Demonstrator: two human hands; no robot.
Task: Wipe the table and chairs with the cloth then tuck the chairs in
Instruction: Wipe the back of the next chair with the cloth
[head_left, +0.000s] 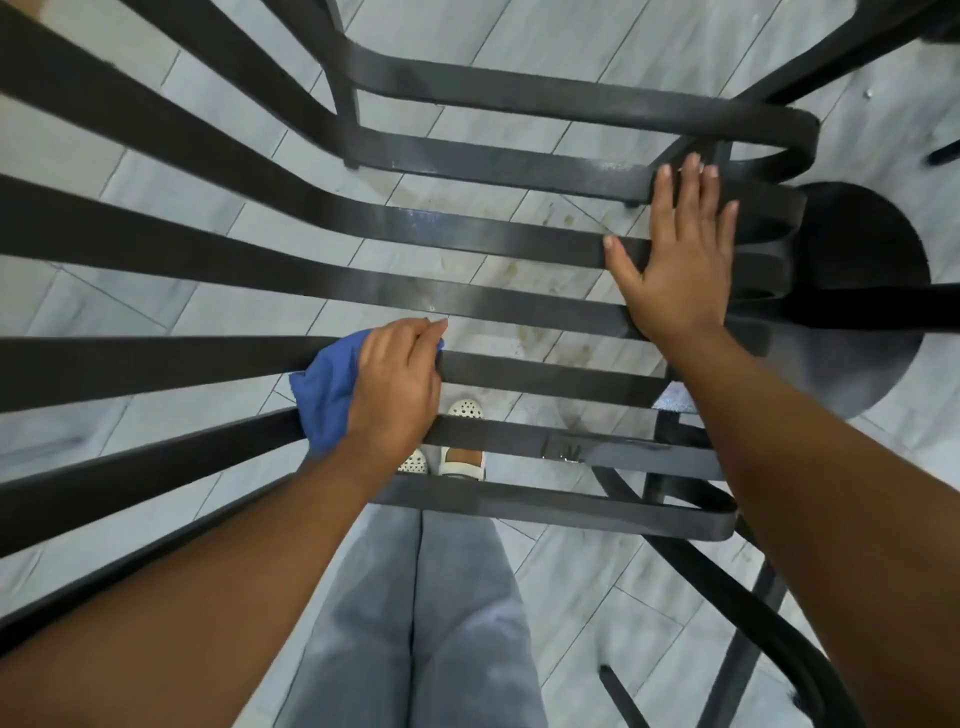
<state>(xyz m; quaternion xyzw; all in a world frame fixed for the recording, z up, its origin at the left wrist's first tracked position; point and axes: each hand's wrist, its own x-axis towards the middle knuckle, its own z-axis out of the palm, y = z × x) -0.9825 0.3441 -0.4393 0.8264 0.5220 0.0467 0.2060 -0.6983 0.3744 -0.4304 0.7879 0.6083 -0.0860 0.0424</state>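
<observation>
Pale grey plank-tile floor (545, 41) with faint brownish stains, round black pedestal base (872, 291) at right

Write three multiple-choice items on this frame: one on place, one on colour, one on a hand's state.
1. Where is the cloth?
A. On the floor
B. Under the left hand, on a chair slat
C. Under the right hand

2. What colour is the cloth?
A. Blue
B. White
C. Red

3. How does the right hand lie?
A. Curled round a chair leg
B. Raised off the chair
C. Flat on the slats, fingers straight

Answers: 1 B, the left hand presses the cloth onto a slat near the seat's middle. 2 A, blue fabric shows beside the knuckles. 3 C, its spread fingers rest across the slats near the seat's front edge.
</observation>
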